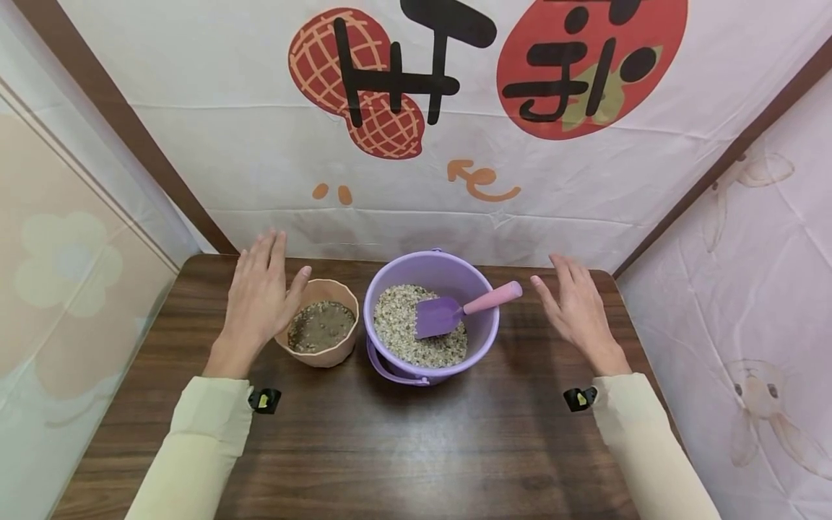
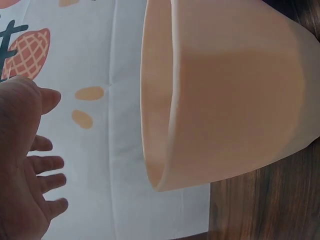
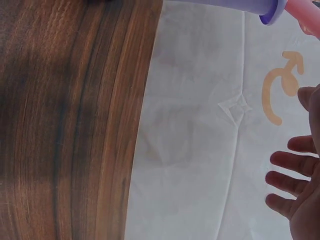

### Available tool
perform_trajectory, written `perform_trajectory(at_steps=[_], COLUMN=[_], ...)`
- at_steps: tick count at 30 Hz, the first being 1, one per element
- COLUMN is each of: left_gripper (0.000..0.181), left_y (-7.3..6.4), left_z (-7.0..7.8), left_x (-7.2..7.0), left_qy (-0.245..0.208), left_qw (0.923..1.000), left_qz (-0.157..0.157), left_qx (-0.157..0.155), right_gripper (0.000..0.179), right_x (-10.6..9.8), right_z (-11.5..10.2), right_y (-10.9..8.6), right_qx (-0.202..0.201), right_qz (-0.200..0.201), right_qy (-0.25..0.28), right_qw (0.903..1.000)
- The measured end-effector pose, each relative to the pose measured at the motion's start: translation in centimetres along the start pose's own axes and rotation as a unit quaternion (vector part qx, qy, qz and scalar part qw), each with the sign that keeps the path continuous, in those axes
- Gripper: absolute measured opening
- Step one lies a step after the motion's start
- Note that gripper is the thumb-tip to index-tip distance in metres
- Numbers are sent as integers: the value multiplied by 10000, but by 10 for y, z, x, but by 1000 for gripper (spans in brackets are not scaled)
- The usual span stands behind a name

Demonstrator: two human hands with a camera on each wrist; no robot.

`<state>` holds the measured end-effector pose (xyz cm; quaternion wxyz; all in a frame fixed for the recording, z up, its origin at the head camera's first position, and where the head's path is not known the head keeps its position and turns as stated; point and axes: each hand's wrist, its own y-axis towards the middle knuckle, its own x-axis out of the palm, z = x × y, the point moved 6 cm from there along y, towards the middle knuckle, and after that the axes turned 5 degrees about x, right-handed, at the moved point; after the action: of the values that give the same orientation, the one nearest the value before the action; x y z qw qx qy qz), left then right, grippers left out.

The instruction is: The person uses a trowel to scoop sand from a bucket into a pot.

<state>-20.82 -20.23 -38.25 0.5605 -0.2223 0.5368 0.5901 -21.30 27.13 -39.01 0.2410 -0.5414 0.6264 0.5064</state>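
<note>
My left hand (image 1: 258,296) is held up beside a peach-coloured flowerpot (image 1: 328,356), fingers extended and holding nothing. Dark, gravelly soil (image 1: 321,327) partly fills that pot. In the left wrist view the pot's side (image 2: 235,115) stands close to the thumb. To the right of the pot is a purple bucket (image 1: 484,334) with pale gravel (image 1: 399,321) in it. A small shovel with a purple blade (image 1: 437,318) and pink handle (image 1: 494,297) lies on the gravel, its handle over the bucket's right rim. Past that handle, my right hand (image 1: 575,307) hovers with spread, empty fingers.
Pot and bucket stand on a dark wooden table (image 1: 416,448) near its back edge. Behind it hangs a white printed cloth (image 1: 253,166), and more cloth covers both sides. The bucket's carrying handle (image 1: 390,372) hangs down at its front.
</note>
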Motion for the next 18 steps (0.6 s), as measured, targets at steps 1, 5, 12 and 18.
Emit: perform_trajectory(at_steps=[1, 5, 12, 18], left_gripper=[70, 66, 55, 51], left_y=[-1, -2, -5, -10], left_z=[1, 2, 8, 15], left_x=[0, -1, -1, 3], left_qy=[-30, -167, -527, -1308], left_qw=[10000, 9996, 9978, 9902], left_qz=[54, 223, 363, 338], left_qx=[7, -54, -162, -340], right_gripper=[60, 53, 43, 34], right_x=[0, 1, -2, -5], right_z=[0, -1, -5, -7], right_y=[-1, -3, -7, -12], right_qx=[61, 166, -55, -152], right_qz=[-27, -146, -71, 31], right_qy=[30, 98, 264, 793], right_qw=[10000, 9997, 9996, 9967])
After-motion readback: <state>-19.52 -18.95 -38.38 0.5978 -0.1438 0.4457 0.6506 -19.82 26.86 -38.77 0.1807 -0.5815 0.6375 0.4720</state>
